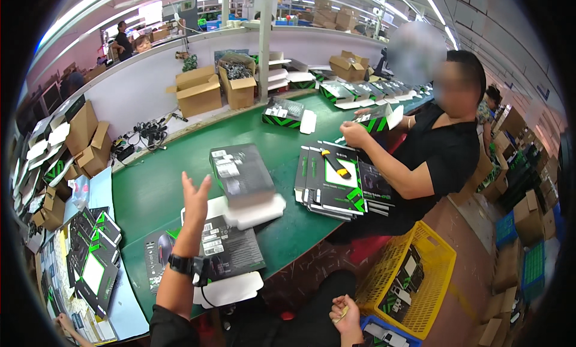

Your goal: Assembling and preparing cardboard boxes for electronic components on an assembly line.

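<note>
My left hand [195, 194] is raised over the green table with its fingers spread, holding nothing. Just right of it stands a black box [243, 170], slightly blurred, with white labels and a white flap hanging open toward me. Below my left wrist lies another black carton [231, 248] with its white flap over the table edge. A flat black printed sheet [158, 254] rests left of my forearm. Low over my lap, my right hand [345, 315] is curled round a small pale-yellow piece, too small to name.
A co-worker [447, 143] on the right handles a box [375, 120]. Beside them, a yellow-black utility knife [335, 163] lies on stacked flat cartons [312, 188]. A yellow crate [441, 287] and blue crate [384, 329] stand lower right. Dark cables [147, 135] lie far left.
</note>
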`<state>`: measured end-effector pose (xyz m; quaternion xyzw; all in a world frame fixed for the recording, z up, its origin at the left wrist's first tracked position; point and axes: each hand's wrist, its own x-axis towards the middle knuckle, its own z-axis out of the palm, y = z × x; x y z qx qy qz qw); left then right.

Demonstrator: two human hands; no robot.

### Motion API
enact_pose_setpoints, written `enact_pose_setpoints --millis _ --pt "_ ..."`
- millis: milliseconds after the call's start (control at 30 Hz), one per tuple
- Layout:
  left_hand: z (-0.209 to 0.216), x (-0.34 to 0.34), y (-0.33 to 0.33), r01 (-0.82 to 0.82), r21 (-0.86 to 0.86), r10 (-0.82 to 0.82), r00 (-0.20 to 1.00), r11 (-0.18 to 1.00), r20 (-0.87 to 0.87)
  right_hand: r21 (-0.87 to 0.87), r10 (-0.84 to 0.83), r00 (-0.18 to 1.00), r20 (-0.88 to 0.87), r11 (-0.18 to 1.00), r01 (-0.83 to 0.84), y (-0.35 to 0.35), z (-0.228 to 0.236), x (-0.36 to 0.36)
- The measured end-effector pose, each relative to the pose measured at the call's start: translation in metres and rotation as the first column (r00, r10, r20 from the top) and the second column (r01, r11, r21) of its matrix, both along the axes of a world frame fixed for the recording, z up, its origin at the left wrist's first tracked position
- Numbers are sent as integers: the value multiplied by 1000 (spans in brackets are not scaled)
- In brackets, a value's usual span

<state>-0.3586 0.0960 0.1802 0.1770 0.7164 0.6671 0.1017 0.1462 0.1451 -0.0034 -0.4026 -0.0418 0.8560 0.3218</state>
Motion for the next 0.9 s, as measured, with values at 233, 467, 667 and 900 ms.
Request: enact_pose_setpoints --millis 233,467,667,900 --pt "-1 36 -88 -176 -848 -326 869 501 -373 3 254 962 -104 967 -255 -22 22 -14" --pt "-17 15 -123 -72 -886 -415 864 459 -285 198 593 621 512 622 -757 -3 24 -31" --pt "10 41 -119 -387 -734 -288 739 558 -608 483 333 603 725 378 -790 -10 65 -60" --pt "94 89 -88 -127 -603 -502 436 788 -747 752 -187 796 576 -260 -606 6 171 -73"
